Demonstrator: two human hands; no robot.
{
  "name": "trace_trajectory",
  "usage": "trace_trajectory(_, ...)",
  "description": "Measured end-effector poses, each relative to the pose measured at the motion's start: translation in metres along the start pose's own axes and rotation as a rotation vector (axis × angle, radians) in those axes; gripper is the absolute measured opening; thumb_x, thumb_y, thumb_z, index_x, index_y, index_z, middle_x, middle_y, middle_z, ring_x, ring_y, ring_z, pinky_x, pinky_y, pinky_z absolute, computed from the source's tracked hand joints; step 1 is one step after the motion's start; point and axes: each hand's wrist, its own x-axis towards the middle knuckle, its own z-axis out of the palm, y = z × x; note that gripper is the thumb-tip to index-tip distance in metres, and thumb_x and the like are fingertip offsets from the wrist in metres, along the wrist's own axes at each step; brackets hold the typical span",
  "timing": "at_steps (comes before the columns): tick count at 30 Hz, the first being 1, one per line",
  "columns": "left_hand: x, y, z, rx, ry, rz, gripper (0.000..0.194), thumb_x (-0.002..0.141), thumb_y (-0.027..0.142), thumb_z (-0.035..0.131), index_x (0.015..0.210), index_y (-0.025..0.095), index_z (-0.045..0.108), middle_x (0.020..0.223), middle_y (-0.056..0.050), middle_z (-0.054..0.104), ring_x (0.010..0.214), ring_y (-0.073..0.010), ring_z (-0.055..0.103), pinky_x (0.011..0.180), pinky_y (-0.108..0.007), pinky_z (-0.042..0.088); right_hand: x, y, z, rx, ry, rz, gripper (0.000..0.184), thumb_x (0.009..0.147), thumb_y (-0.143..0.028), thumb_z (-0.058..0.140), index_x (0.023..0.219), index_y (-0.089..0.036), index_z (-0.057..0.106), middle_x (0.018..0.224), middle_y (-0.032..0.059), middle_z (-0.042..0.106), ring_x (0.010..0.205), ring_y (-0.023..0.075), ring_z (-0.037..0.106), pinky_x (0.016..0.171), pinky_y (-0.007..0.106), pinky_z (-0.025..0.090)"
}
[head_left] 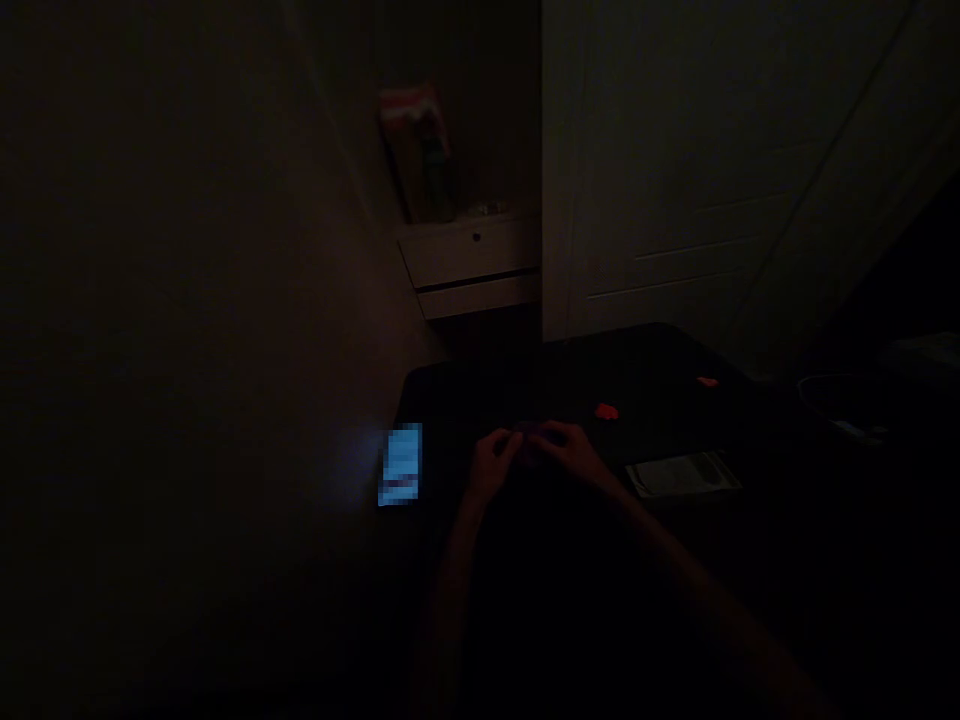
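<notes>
The room is very dark. My left hand [493,465] and my right hand [571,450] meet over a dark table [660,350], fingertips curled and pinched together around something small and dark that I cannot make out. A lit phone screen [402,464] glows blue to the left of my left hand. Two small orange-red pieces lie beyond my right hand, one [606,411] close and one [707,381] farther right.
A pale printed sheet or packet [681,473] lies right of my right forearm. A white drawer unit [472,262] with a boxy carton [418,150] on top stands against the far wall. A white door [712,170] is behind the table.
</notes>
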Motion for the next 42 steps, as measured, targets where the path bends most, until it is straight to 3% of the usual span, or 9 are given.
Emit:
trace_trajectory(9, -0.0017, 0.0035, -0.0009, 0.052, -0.019, 0.021, 0.035, 0.088, 0.050, 0.062, 0.087, 0.016, 0.075, 0.085, -0.005, 0.074, 0.082, -0.0198, 0.065, 0.076, -0.029, 0.048, 0.0011, 0.0002, -0.0026, 0.012, 0.046, 0.029, 0.035, 0.082, -0.050, 0.067, 0.089, -0.017, 0.075, 0.080, 0.0031, 0.073, 0.072, 0.0206, 0.063, 0.063, 0.028, 0.048)
trace_trajectory(15, -0.0029, 0.0001, -0.0007, 0.058, -0.071, -0.015, 0.036, 0.079, 0.050, 0.072, 0.083, 0.014, 0.073, 0.078, -0.003, 0.070, 0.075, -0.0183, 0.062, 0.070, -0.027, 0.046, 0.0001, -0.0033, -0.0006, 0.055, 0.032, 0.020, 0.039, 0.084, -0.053, 0.067, 0.096, -0.017, 0.077, 0.089, 0.0049, 0.076, 0.081, 0.0234, 0.068, 0.070, 0.031, 0.052)
trace_trajectory(22, -0.0022, 0.0004, -0.0054, 0.025, -0.068, -0.040, 0.036, 0.078, 0.050, 0.074, 0.082, 0.014, 0.074, 0.077, -0.002, 0.070, 0.072, -0.0175, 0.060, 0.067, -0.026, 0.045, -0.0004, -0.0021, -0.0017, 0.083, -0.017, 0.009, 0.036, 0.082, -0.047, 0.071, 0.102, -0.018, 0.077, 0.099, 0.0068, 0.078, 0.093, 0.0284, 0.071, 0.084, 0.039, 0.055)
trace_trajectory(28, -0.0008, -0.0017, -0.0038, -0.027, -0.044, -0.054, 0.036, 0.076, 0.050, 0.075, 0.083, 0.015, 0.075, 0.079, -0.003, 0.072, 0.076, -0.0192, 0.063, 0.070, -0.028, 0.047, -0.0004, 0.0008, -0.0029, 0.124, 0.034, 0.021, 0.038, 0.079, -0.046, 0.075, 0.108, -0.021, 0.076, 0.109, 0.0076, 0.078, 0.102, 0.0294, 0.071, 0.094, 0.043, 0.054)
trace_trajectory(34, -0.0005, 0.0014, -0.0022, -0.033, 0.030, -0.052, 0.035, 0.077, 0.050, 0.074, 0.081, 0.015, 0.075, 0.078, -0.003, 0.071, 0.074, -0.0185, 0.062, 0.070, -0.027, 0.046, -0.0004, 0.0001, 0.0000, 0.169, 0.051, 0.052, 0.041, 0.077, -0.046, 0.078, 0.108, -0.020, 0.075, 0.104, 0.0072, 0.077, 0.096, 0.0261, 0.071, 0.088, 0.038, 0.055)
trace_trajectory(42, -0.0001, 0.0004, -0.0070, -0.092, 0.009, -0.050, 0.035, 0.079, 0.051, 0.072, 0.082, 0.016, 0.074, 0.079, -0.002, 0.070, 0.075, -0.0174, 0.062, 0.070, -0.026, 0.046, -0.0017, -0.0071, -0.0021, 0.038, -0.026, 0.010, 0.035, 0.084, -0.052, 0.067, 0.087, -0.018, 0.075, 0.081, 0.0028, 0.073, 0.075, 0.0202, 0.065, 0.066, 0.028, 0.049)
